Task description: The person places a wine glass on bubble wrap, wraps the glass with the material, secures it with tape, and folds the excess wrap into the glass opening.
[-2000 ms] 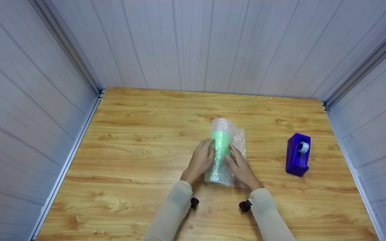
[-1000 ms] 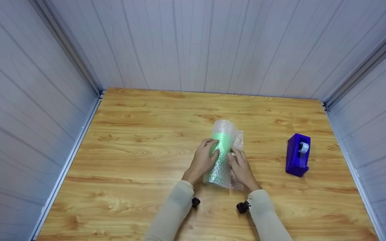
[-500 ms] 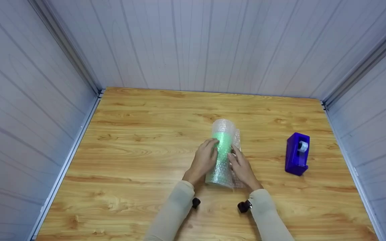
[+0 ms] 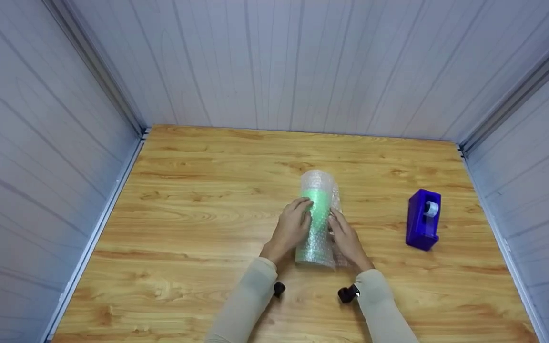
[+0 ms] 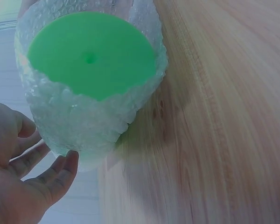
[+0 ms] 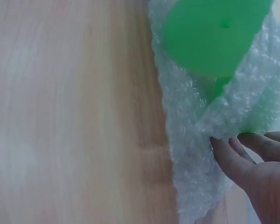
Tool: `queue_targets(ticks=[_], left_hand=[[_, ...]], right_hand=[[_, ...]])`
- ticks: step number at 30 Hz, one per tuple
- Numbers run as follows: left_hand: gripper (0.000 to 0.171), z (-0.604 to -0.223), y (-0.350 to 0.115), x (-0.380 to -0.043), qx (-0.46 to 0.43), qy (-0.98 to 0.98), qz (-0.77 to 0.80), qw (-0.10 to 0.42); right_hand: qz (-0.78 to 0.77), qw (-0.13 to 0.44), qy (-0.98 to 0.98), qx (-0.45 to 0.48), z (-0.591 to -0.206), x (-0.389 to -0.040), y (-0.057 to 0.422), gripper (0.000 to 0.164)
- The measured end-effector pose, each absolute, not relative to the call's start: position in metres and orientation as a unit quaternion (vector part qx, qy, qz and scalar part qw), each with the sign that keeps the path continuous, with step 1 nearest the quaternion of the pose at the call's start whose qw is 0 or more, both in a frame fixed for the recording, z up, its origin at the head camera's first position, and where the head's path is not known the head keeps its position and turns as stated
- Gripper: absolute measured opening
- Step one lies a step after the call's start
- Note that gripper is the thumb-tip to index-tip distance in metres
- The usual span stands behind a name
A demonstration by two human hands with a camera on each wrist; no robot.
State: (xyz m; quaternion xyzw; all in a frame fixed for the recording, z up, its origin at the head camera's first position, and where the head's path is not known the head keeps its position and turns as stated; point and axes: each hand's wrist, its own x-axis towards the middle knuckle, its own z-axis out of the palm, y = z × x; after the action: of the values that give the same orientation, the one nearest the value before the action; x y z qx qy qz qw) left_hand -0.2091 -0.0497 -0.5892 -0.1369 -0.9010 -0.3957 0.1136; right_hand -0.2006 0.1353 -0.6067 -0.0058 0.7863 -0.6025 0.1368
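Observation:
A green cylinder (image 4: 320, 205) lies rolled in clear bubble wrap (image 4: 316, 247) near the middle of the table, its long side pointing away from me. Its flat round end (image 5: 91, 53), with a small dimple at the centre, shows inside the wrap in both wrist views. My left hand (image 4: 289, 229) holds the roll from the left, fingers bent over its upper side. From the right, my right hand (image 4: 348, 240) holds it, thumb and fingertips at the wrap. A loose flap of wrap (image 6: 189, 163) runs out under the right hand, partly hidden by it.
A blue tape dispenser (image 4: 420, 226) with a roll of tape (image 4: 431, 208) stands on the right of the wooden table (image 4: 198, 190). Pale panel walls (image 4: 274, 66) close off the back and both sides. Small black devices (image 4: 347, 294) sit at both wrists.
The roll has turned slightly to the right between my hands, and the loose flap on its right has become narrower. Both hands stay close around it. The tape dispenser stays put.

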Motion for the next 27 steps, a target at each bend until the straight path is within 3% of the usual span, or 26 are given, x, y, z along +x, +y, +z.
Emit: queue_targets(ticks=[27], left_hand=[[0.033,-0.5851,-0.0428,-0.2055,-0.165,-0.913,-0.354,0.114]], right_hand=[[-0.678,0.178,0.713,-0.017,-0.6037,-0.2052,0.1372,0.06]])
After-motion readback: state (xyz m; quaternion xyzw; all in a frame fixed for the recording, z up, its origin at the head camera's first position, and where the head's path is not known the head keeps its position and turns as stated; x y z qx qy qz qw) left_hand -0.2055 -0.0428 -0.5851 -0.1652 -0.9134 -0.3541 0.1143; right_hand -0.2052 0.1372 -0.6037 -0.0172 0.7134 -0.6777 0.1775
